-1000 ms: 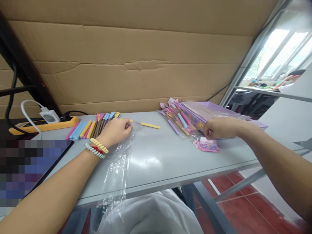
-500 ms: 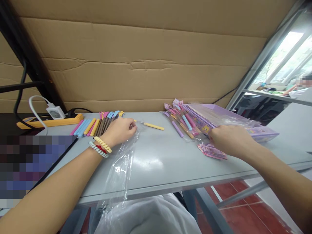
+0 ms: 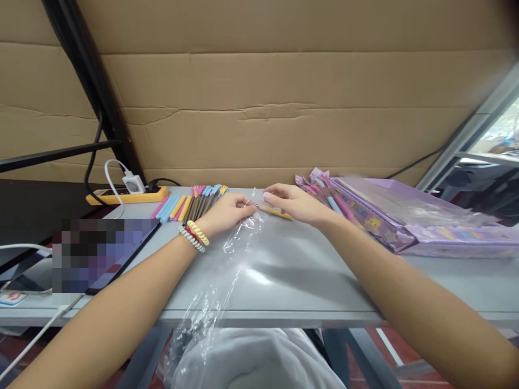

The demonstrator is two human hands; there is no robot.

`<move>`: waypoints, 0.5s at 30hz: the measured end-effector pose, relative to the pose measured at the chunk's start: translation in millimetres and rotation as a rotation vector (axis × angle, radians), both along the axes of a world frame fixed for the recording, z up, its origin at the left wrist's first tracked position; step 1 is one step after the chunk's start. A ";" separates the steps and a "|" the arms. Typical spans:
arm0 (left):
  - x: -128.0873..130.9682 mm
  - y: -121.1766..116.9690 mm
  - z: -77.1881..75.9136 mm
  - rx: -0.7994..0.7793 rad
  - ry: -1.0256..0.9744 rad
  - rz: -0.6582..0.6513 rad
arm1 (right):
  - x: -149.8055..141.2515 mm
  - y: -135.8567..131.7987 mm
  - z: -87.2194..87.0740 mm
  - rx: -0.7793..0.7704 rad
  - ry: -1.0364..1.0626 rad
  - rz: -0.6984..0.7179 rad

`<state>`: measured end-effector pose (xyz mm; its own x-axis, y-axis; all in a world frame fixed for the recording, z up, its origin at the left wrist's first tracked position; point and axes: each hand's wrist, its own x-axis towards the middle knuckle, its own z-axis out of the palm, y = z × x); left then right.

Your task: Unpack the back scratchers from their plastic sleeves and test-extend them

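My left hand [image 3: 227, 212], with coiled bands at the wrist, is closed with its fingertips pinching a long clear plastic strip [image 3: 239, 237]. The plastic trails over the table edge onto my lap. A yellow-handled stick [image 3: 279, 213] with a thin metallic end lies just right of those fingertips, partly hidden. My right hand [image 3: 294, 201] is over the stick, fingers stretched out and somewhat apart; no grip shows. Left of my left hand lies a row of similar sticks [image 3: 175, 208] with pink, blue and yellow handles, brown shafts and small hand-shaped tips.
Plastic-wrapped sticks [image 3: 333, 201] lie behind my right forearm, beside an open purple box [image 3: 405, 229] with clear film on it. At left are a yellow power strip [image 3: 156, 194] with a white charger [image 3: 133, 182] and a tablet [image 3: 117, 254]. Cardboard [image 3: 263, 108] backs the table.
My right hand has moved left from beside the purple box to the yellow-handled stick. My left hand still pinches the plastic. The view has turned left.
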<state>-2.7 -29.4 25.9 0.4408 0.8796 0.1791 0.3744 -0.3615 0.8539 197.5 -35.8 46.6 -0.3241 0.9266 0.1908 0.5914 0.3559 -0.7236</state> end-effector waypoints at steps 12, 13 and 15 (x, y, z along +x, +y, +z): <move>3.8 -0.8 -4.8 -0.114 -0.177 -0.094 | 4.2 -2.4 -22.0 -0.115 0.371 0.066; 3.8 -0.6 -4.6 -0.107 -0.180 -0.088 | 3.7 -2.8 -22.1 -0.116 0.349 0.061; 4.0 0.3 -5.2 -0.093 -0.191 -0.071 | 2.7 -3.5 -22.7 -0.121 0.306 0.051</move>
